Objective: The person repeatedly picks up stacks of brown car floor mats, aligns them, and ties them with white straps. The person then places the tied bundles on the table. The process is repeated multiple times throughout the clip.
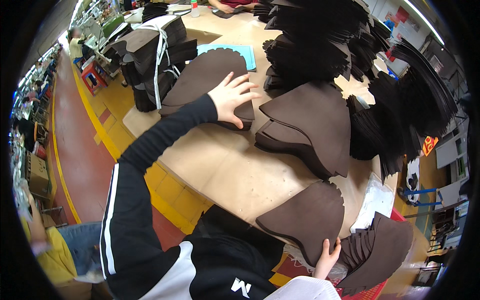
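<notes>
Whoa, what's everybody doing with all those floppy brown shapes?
One person is handling flat, dark brown pieces at a table. Their left hand is spread open over the left pile; I can't tell if it's touching. Their right hand touches the narrow end of a brown piece at the near edge. Another pile sits between, and a tied stack stands at the far left.

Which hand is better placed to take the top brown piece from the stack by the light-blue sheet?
Probably the left hand: it is spread open over that stack. The right hand is farther away, at the narrow end of the near brown piece.
</notes>
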A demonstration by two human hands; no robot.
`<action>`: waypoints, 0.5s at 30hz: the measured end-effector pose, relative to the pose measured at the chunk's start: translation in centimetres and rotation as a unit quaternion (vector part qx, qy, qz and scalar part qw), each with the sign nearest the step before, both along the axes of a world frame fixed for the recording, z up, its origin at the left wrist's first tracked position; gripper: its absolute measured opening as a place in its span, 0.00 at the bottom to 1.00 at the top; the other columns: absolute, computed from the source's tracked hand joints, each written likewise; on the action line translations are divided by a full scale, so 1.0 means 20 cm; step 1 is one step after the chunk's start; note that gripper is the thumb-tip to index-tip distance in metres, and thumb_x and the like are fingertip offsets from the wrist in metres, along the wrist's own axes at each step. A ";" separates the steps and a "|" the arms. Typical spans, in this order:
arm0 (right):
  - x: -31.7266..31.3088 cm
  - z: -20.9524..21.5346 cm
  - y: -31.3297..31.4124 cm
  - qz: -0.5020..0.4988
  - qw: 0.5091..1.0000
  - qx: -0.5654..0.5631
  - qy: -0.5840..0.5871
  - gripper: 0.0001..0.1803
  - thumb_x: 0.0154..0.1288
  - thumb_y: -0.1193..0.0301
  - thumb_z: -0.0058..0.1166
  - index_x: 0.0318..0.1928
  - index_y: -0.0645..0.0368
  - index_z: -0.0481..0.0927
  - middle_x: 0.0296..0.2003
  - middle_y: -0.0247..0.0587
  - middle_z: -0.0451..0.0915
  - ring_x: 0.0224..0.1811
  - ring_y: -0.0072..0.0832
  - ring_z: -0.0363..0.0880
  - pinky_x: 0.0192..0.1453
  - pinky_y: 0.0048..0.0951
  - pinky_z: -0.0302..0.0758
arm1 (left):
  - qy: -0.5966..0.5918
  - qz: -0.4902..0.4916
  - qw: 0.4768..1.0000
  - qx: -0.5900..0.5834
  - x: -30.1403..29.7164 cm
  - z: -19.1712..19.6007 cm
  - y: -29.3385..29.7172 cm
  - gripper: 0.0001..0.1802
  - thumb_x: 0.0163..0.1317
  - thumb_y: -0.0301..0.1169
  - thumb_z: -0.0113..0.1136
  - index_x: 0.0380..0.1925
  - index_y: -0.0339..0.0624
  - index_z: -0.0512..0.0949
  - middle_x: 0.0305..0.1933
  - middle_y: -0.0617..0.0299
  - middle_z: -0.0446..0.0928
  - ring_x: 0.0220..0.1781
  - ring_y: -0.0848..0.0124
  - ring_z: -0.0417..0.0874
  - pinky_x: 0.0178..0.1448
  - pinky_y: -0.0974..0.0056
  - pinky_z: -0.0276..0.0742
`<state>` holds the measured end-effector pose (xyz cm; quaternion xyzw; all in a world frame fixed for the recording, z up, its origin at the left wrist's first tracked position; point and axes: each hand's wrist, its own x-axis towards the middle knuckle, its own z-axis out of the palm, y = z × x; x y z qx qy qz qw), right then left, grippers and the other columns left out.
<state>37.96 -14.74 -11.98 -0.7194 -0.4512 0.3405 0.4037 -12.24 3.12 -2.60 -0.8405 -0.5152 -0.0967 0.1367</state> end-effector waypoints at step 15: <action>-0.36 0.34 -0.10 0.020 0.956 0.193 -0.219 0.12 0.63 0.79 0.53 0.47 0.67 0.77 0.60 0.51 0.71 0.63 0.46 0.69 0.68 0.44 0.63 | -0.036 -0.109 0.968 -0.224 -0.04 0.08 0.11 0.27 0.45 0.33 0.67 0.50 0.49 0.75 0.52 0.61 0.72 0.64 0.59 0.69 0.64 0.21 0.59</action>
